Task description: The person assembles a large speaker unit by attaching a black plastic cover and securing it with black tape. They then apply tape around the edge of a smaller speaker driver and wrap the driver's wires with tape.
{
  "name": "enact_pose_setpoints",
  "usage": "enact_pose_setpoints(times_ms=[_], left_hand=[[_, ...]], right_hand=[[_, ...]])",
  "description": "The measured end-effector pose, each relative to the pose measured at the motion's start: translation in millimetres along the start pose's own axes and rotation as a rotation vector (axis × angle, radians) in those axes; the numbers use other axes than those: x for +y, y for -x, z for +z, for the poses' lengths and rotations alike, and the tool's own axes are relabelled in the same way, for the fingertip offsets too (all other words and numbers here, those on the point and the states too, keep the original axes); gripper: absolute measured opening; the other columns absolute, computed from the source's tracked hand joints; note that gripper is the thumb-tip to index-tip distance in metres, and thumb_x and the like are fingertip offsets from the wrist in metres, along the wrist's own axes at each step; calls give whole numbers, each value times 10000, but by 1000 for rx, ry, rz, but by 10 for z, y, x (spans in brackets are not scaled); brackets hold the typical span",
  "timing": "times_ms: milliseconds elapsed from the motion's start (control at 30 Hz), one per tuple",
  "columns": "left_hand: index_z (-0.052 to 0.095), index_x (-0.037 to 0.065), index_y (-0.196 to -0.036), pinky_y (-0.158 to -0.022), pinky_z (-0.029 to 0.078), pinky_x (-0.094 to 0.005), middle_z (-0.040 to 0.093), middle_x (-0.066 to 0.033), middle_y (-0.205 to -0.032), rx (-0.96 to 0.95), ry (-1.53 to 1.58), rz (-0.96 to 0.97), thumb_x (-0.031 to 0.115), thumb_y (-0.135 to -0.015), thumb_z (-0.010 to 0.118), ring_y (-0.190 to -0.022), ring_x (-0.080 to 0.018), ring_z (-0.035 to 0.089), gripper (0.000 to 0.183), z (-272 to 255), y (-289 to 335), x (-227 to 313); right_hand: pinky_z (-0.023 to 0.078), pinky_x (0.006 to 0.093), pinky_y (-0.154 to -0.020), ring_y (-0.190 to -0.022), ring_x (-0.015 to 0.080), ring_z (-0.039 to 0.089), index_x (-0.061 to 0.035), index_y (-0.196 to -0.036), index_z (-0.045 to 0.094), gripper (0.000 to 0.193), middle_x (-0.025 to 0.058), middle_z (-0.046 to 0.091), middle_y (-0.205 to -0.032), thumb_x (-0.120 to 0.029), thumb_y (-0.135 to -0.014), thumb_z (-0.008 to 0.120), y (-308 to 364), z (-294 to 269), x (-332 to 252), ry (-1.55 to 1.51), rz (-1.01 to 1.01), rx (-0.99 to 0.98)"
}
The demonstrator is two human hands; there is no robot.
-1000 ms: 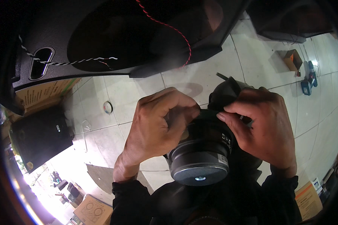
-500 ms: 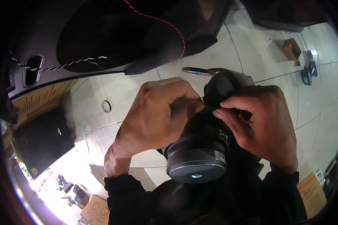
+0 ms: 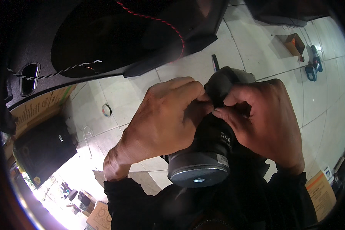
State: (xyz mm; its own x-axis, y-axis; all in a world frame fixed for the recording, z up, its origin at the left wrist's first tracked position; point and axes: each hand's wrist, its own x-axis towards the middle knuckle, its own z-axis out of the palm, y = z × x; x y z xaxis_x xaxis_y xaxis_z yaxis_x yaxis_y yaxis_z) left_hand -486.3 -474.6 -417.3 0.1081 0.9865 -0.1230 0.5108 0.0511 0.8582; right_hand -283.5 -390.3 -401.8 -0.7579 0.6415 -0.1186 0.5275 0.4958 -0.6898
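Observation:
My left hand [image 3: 165, 115] is closed, its thumb and forefinger pinched above a black device. Beside it my right hand [image 3: 262, 122] is also closed in a pinch, and the fingertips of both hands nearly meet. Whatever lies between the fingers is too small and dark to make out. Below them is the black cylindrical device [image 3: 197, 165], its flat round end with a pale rim and small bright centre turned toward me. A bulky black rounded part [image 3: 223, 82] shows beyond the fingertips. Past that, a narrow dark band [image 3: 215, 62] stands out, seen edge-on.
A large black panel [image 3: 142, 57] spans the upper left, with a red twisted wire [image 3: 165, 23] and a grey-white twisted wire [image 3: 65, 71]. A tape-like ring [image 3: 107, 110] lies on the tiled floor. Farther right are an open carton [image 3: 294, 45] and a blue-and-black tool [image 3: 314, 67].
The dark band beyond the device has swung from lying sideways to nearly upright. My fingertips have drawn slightly closer together. The whole view has shifted a little.

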Motion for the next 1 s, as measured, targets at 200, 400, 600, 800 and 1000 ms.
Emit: enact_pose_setpoints(times_ms=[200, 400, 600, 800, 1000], left_hand=[[650, -56, -902, -660, 497, -432, 646, -197, -850, -23, -7, 23, -84, -831, 707, -746, -384, 665, 96, -12, -2, -11], [656, -43, -907, -624, 495, -405, 641, -166, -842, 114, 3, 10, -109, -835, 701, -708, -327, 660, 107, 29, 138, -50], [682, -49, -933, -701, 532, -342, 699, -138, -870, 502, 220, -111, -44, -899, 677, -760, -258, 684, 36, 156, 423, -46], [734, -47, -981, -726, 534, -324, 718, -133, -875, 468, 246, -220, 54, -954, 693, -778, -200, 678, 113, 27, 611, -166], [789, 28, -1014, -818, 596, -336, 778, -95, -951, 6, 170, -94, 132, -893, 799, -859, -189, 742, 160, -416, 407, -442]], right_hand=[[570, 340, -602, -700, 271, 758, 21, -892, 688, 215, 142, 745, -786, -57, -783, 856, 4, -76, 41, -103, 70, -97], [572, 367, -679, -777, 268, 752, 32, -956, 699, 240, 143, 689, -946, -12, -762, 834, -33, -180, -22, -37, -9, -38], [539, 403, -786, -865, 264, 672, 25, -819, 705, 80, 101, 604, -975, -15, -815, 774, -342, -165, -275, 202, -180, -169], [509, 411, -841, -865, 258, 660, 1, -789, 729, 96, 85, 632, -990, -68, -825, 785, -637, -91, -431, 296, -371, -162], [507, 346, -803, -798, 219, 646, -21, -1000, 731, 171, 111, 643, -992, -129, -884, 798, -488, -214, -315, 276, -292, -261]])
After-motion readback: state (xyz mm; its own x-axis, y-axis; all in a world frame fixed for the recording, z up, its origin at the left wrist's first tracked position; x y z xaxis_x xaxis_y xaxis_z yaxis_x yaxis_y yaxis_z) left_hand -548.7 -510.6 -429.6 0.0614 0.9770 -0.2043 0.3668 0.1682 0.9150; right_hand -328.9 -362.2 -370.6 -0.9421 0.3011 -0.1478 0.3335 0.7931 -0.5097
